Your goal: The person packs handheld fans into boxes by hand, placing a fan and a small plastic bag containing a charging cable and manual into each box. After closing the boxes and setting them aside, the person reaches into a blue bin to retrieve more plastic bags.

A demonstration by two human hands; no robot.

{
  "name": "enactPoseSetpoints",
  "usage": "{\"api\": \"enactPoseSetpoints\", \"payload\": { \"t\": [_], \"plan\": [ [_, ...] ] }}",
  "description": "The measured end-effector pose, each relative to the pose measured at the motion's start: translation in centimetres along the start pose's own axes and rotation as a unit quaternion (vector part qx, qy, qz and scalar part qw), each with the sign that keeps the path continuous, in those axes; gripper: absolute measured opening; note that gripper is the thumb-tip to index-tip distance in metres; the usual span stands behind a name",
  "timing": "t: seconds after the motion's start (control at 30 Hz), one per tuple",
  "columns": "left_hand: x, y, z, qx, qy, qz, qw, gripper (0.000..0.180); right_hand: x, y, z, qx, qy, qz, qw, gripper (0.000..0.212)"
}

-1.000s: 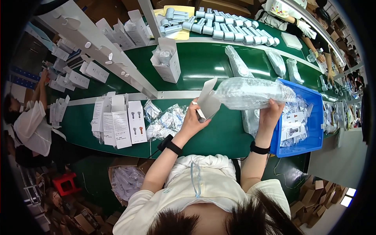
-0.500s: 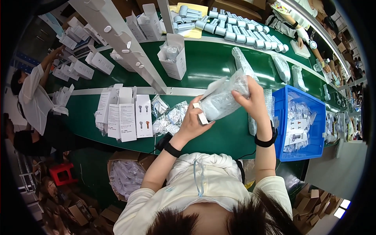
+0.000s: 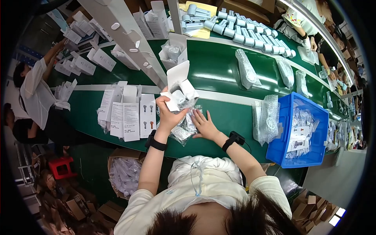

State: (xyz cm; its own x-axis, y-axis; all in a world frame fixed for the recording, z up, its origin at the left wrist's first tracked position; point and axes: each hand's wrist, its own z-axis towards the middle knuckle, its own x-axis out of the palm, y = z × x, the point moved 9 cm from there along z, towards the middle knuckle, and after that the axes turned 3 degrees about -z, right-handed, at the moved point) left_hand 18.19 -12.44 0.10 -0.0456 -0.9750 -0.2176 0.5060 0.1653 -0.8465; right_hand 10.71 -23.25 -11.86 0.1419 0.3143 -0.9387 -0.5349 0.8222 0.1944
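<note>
My left hand [image 3: 169, 115] grips an open white carton [image 3: 192, 92], tilted so that its mouth and raised flaps show. Inside the carton sits a pale item in clear wrap [image 3: 179, 97]; its full shape is hidden. Just right of it, my right hand [image 3: 206, 126] is open, fingers spread, at the edge of a pile of small clear plastic packets [image 3: 183, 131] on the green table. Whether it has hold of a packet does not show. Left of the packets stand several white printed cartons [image 3: 131, 117].
A blue bin [image 3: 276, 150] with bagged parts stands at right, beside bubble-wrapped pieces [image 3: 266, 119]. More wrapped pieces [image 3: 246, 68] lie on the green conveyor, near an open carton [image 3: 172, 49]. A metal post [image 3: 129, 43] rises at left. Grey handheld devices [image 3: 250, 35] lie in rows beyond.
The carton and my left hand have moved left, and a wrapped item now shows inside the carton's mouth. My right hand has let go of the wrapped item and come down left to the packets.
</note>
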Motion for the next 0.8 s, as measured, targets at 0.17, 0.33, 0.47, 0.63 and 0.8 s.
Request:
{"api": "enactPoseSetpoints", "payload": {
  "t": [0.17, 0.33, 0.47, 0.63, 0.8],
  "plan": [
    [5.6, 0.6, 1.3, 0.033, 0.064, -0.110, 0.991, 0.067, 0.8, -1.6, -3.6, -0.012, -0.001, 0.078, 0.997, 0.046],
    [10.2, 3.6, 1.1, -0.031, 0.136, -0.071, 0.988, 0.065, -2.3, -6.9, -7.7, 0.156, 0.004, 0.144, 0.977, 0.034],
    [9.7, 2.5, 0.4, -0.039, 0.163, 0.052, 0.985, 0.061, -11.4, -11.8, -6.7, 0.294, -0.132, 0.286, 0.903, 0.034],
    [9.5, 1.2, 0.7, -0.048, 0.178, 0.031, 0.982, 0.042, -13.9, -12.3, 1.9, 0.183, 0.046, 0.238, 0.953, 0.044],
    [9.2, 1.5, 1.2, -0.057, 0.151, 0.040, 0.986, 0.019, -11.6, -10.0, 7.3, 0.016, 0.240, 0.075, 0.968, 0.045]
  ]
}}
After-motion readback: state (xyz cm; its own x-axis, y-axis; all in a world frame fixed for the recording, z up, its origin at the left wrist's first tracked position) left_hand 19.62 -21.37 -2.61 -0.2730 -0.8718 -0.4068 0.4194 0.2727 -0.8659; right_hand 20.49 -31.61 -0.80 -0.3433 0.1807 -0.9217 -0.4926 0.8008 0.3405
